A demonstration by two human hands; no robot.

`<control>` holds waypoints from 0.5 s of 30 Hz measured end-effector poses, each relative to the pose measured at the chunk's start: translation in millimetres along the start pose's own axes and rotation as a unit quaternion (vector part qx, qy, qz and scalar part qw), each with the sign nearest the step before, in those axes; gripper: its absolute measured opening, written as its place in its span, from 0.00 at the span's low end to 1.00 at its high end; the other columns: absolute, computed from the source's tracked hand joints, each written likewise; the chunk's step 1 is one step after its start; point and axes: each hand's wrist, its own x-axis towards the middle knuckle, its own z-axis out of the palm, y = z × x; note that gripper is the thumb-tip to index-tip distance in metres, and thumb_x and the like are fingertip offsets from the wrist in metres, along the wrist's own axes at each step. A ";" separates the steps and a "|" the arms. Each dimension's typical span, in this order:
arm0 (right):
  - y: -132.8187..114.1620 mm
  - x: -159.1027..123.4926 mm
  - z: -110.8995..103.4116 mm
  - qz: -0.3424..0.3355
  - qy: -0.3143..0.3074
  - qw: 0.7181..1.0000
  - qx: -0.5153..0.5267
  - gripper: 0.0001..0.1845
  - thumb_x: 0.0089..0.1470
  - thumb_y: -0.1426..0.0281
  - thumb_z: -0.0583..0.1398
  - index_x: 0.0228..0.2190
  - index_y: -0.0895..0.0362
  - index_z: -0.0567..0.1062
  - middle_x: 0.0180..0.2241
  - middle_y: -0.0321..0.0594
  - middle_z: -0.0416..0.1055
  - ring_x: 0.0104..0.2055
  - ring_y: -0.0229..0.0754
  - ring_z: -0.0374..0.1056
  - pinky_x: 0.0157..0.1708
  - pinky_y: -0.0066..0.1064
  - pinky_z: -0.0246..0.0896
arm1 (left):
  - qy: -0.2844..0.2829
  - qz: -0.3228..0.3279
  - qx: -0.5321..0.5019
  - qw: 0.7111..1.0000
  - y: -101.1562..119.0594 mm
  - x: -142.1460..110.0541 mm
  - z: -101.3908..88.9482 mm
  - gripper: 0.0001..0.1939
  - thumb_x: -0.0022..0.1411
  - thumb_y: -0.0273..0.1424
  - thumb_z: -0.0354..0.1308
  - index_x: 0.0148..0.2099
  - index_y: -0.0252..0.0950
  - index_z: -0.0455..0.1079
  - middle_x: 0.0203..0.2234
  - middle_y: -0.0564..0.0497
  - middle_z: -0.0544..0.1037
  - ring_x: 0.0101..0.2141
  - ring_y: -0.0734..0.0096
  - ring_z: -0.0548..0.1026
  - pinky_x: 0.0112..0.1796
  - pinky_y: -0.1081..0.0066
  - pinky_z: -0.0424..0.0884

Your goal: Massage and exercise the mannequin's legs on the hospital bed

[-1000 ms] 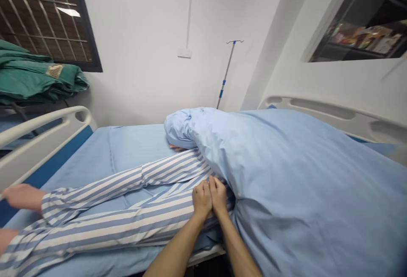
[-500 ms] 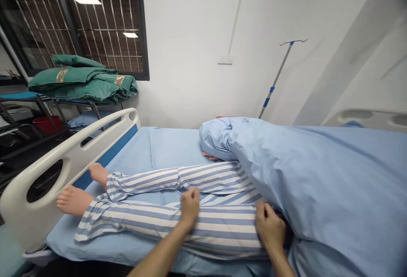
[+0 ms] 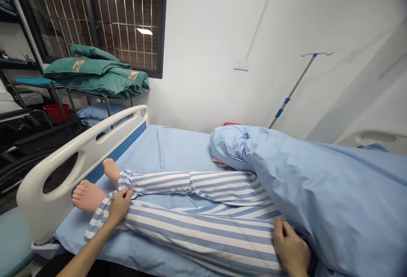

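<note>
Blue-striped pajama trousers (image 3: 197,226) cover a manikin's legs (image 3: 222,188) on a hospital bed (image 3: 79,171). Hands are well apart: left hand (image 3: 119,207) pinches the nearer cuff (image 3: 98,222) by the foot, right hand (image 3: 291,249) lies open at the blue cover (image 3: 333,192). That cuff looks like the bit being worked.

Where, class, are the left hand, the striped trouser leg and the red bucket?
Left bare hand (image 3: 118,206): head view, back of the hand.
Blue-and-white striped trouser leg (image 3: 197,230): head view, middle of leg.
Red plastic bucket (image 3: 56,112): head view, outer wall.
</note>
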 end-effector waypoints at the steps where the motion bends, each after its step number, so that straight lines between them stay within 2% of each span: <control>1: -1.3 0.1 -1.0 0.001 -0.002 1.000 -0.004 0.15 0.45 0.58 0.52 0.15 0.51 0.66 0.13 0.44 0.65 0.13 0.41 0.51 0.18 0.31 0.42 | -0.014 0.005 0.015 1.000 -2.9 1.4 -1.9 0.18 0.56 0.40 0.45 0.19 0.37 0.48 0.14 0.58 0.53 0.21 0.77 0.56 0.25 0.75 0.51; 3: -2.9 1.7 -3.7 0.010 -0.010 1.000 -0.020 0.15 0.45 0.58 0.52 0.15 0.51 0.68 0.12 0.44 0.64 0.12 0.40 0.51 0.17 0.31 0.42 | -0.039 0.015 0.050 0.998 -3.8 2.7 -4.2 0.17 0.56 0.39 0.45 0.19 0.37 0.50 0.14 0.58 0.56 0.21 0.77 0.57 0.26 0.75 0.50; 6: -6.7 6.0 -7.1 0.037 -0.047 0.997 -0.056 0.15 0.45 0.57 0.54 0.15 0.50 0.70 0.11 0.42 0.62 0.11 0.40 0.48 0.17 0.31 0.43 | -0.047 0.015 0.099 0.994 1.2 1.8 -3.9 0.16 0.57 0.36 0.44 0.19 0.37 0.54 0.14 0.57 0.60 0.21 0.76 0.59 0.27 0.74 0.50; 9: -28.8 1.7 -0.6 0.016 -0.071 0.996 -0.044 0.16 0.44 0.57 0.54 0.13 0.51 0.67 0.12 0.41 0.62 0.12 0.40 0.50 0.17 0.31 0.43 | -0.043 0.012 0.122 0.992 3.1 0.6 -2.2 0.16 0.58 0.36 0.44 0.20 0.37 0.57 0.15 0.56 0.64 0.21 0.75 0.61 0.27 0.74 0.50; 10: -44.6 -4.8 5.5 -0.011 -0.071 0.997 -0.016 0.17 0.45 0.57 0.53 0.12 0.52 0.65 0.12 0.40 0.62 0.13 0.40 0.52 0.18 0.31 0.44 | -0.046 0.014 0.120 0.992 2.2 0.5 -1.8 0.17 0.59 0.36 0.43 0.20 0.37 0.58 0.16 0.55 0.66 0.22 0.75 0.63 0.28 0.74 0.51; 12: -91.3 -28.3 24.0 -0.084 -0.071 0.992 0.070 0.19 0.47 0.55 0.51 0.13 0.53 0.61 0.13 0.38 0.61 0.16 0.40 0.54 0.20 0.30 0.46 | -0.047 0.015 0.102 0.994 -1.1 0.9 -1.4 0.18 0.61 0.38 0.41 0.23 0.38 0.62 0.19 0.53 0.71 0.25 0.72 0.67 0.29 0.74 0.53; 15: -190.6 -87.2 62.3 -0.168 -0.138 0.951 0.221 0.22 0.52 0.53 0.48 0.15 0.54 0.58 0.14 0.34 0.57 0.19 0.37 0.53 0.22 0.28 0.47 | -0.034 0.003 0.061 0.998 -7.0 1.8 -0.9 0.19 0.62 0.38 0.38 0.29 0.38 0.68 0.26 0.49 0.76 0.30 0.68 0.71 0.32 0.73 0.58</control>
